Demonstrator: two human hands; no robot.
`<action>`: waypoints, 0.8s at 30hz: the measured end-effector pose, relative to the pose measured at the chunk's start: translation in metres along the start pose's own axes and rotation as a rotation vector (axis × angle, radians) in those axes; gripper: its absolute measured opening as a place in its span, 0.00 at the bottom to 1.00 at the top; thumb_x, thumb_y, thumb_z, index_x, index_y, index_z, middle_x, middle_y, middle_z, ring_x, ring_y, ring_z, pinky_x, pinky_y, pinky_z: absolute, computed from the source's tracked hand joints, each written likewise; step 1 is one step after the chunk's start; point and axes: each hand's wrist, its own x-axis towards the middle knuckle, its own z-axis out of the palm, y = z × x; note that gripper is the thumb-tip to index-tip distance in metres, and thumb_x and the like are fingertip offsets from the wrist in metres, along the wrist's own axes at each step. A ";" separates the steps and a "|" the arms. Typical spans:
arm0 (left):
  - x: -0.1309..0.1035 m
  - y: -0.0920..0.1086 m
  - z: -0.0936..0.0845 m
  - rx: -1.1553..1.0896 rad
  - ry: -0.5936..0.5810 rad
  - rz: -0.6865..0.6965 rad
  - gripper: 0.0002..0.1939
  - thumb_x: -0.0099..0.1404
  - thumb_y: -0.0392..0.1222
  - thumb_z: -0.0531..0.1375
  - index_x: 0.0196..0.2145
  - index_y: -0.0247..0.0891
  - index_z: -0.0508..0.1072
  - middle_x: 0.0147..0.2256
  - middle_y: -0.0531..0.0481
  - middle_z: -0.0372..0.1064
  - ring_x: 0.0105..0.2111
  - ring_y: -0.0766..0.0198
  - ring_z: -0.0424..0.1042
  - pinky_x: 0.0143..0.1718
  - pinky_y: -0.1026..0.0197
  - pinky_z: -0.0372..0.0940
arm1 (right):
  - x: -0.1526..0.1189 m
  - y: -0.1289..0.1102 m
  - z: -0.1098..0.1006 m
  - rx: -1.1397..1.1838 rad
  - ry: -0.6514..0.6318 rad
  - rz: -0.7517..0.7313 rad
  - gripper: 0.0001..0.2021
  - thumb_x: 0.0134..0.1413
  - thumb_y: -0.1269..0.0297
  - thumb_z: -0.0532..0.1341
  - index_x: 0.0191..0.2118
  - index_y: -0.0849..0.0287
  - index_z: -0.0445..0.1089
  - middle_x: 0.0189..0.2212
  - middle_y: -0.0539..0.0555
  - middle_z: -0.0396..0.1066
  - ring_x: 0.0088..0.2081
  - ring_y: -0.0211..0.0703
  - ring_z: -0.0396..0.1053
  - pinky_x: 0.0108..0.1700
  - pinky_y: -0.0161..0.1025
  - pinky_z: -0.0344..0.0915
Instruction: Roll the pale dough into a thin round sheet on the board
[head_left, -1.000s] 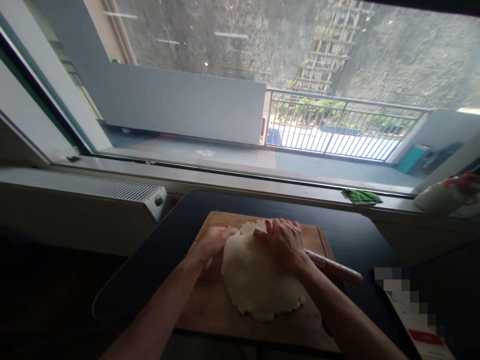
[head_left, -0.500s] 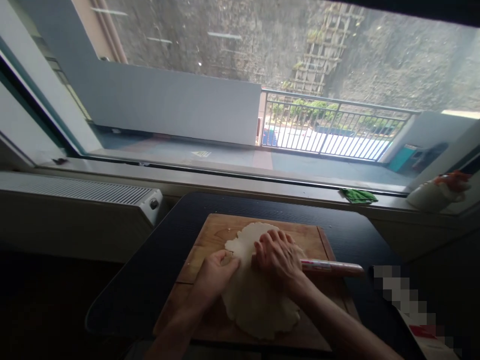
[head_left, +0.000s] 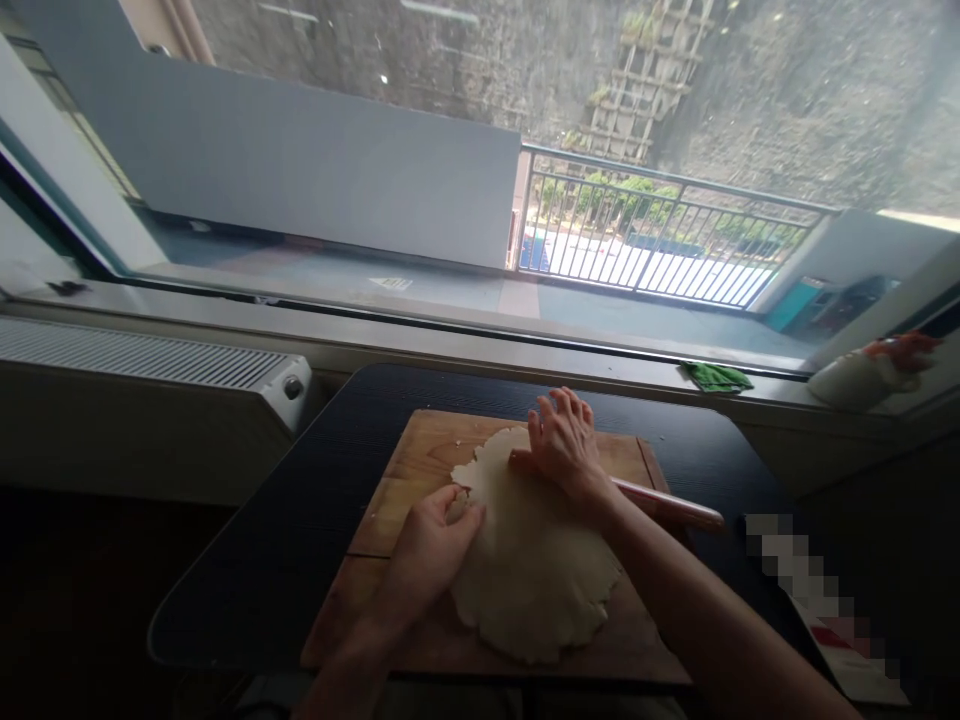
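A flat, ragged-edged sheet of pale dough [head_left: 532, 570] lies on a wooden board [head_left: 397, 510]. My left hand [head_left: 439, 525] pinches the dough's left edge between thumb and fingers. Over the dough's upper right part, my right hand [head_left: 566, 440] rests on a rolling pin [head_left: 675, 508], palm on it and fingers stretched past it toward the window. The pin slants to the right beyond the board's edge, its middle hidden under my right hand and wrist.
The board sits on a dark table [head_left: 300, 500] under a window sill [head_left: 420, 340]. A green cloth [head_left: 716, 377] and a pale jug-like pot [head_left: 847, 380] stand on the sill. To the left is a radiator [head_left: 285, 390]; a partly blurred packet [head_left: 862, 665] lies at the right.
My right hand has moved forward with the rolling pin, and its fingers have stretched out. My left hand still pinches the dough's edge. The camera view has shifted slightly.
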 end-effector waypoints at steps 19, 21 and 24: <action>0.001 -0.004 0.000 0.046 0.016 -0.028 0.17 0.51 0.47 0.62 0.36 0.36 0.73 0.31 0.51 0.74 0.33 0.59 0.72 0.30 0.66 0.66 | -0.047 -0.023 -0.007 0.072 -0.061 -0.178 0.24 0.62 0.57 0.44 0.61 0.59 0.49 0.61 0.55 0.47 0.63 0.47 0.35 0.61 0.49 0.39; 0.000 -0.002 -0.002 0.028 -0.019 -0.079 0.16 0.50 0.48 0.62 0.34 0.36 0.73 0.28 0.51 0.74 0.29 0.60 0.72 0.27 0.66 0.65 | -0.034 -0.014 -0.007 0.058 -0.068 -0.093 0.25 0.62 0.55 0.43 0.61 0.59 0.49 0.61 0.57 0.47 0.62 0.49 0.37 0.59 0.51 0.39; 0.006 0.008 -0.007 -0.060 -0.117 -0.154 0.15 0.51 0.50 0.62 0.32 0.37 0.73 0.27 0.50 0.74 0.28 0.60 0.72 0.28 0.64 0.66 | -0.003 0.011 -0.005 0.026 -0.153 0.044 0.23 0.62 0.51 0.42 0.52 0.59 0.62 0.54 0.60 0.58 0.56 0.49 0.51 0.54 0.49 0.49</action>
